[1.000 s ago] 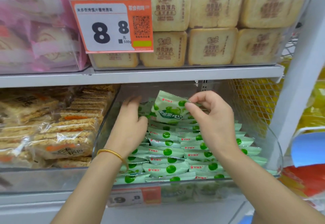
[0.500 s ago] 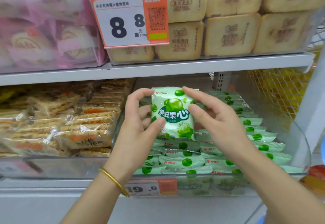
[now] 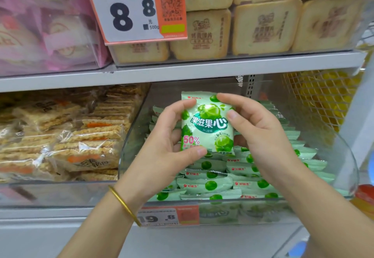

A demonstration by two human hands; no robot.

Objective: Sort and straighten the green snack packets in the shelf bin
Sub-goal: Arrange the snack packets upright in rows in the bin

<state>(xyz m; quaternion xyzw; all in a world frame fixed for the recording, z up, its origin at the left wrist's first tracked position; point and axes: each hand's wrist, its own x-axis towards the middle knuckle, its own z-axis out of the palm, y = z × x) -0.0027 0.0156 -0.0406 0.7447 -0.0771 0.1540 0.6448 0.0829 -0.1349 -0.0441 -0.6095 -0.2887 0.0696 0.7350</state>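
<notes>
I held one green snack packet [image 3: 208,124] upright, face toward me, just above the rows of green packets [image 3: 210,184] lying in the clear shelf bin [image 3: 343,168]. My left hand [image 3: 168,142] gripped its left edge, thumb at the lower corner and a finger at the top. My right hand [image 3: 261,134] pinched its right edge near the top. The rows overlapped from front to back. A gold bangle [image 3: 123,203] sat on my left wrist.

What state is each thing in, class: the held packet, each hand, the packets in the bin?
held packet: upright, printed front facing the camera
left hand: grips the packet's left edge
right hand: pinches the packet's right edge
binned packets: lying in overlapping rows
bin: open-topped, holding the rows
</notes>
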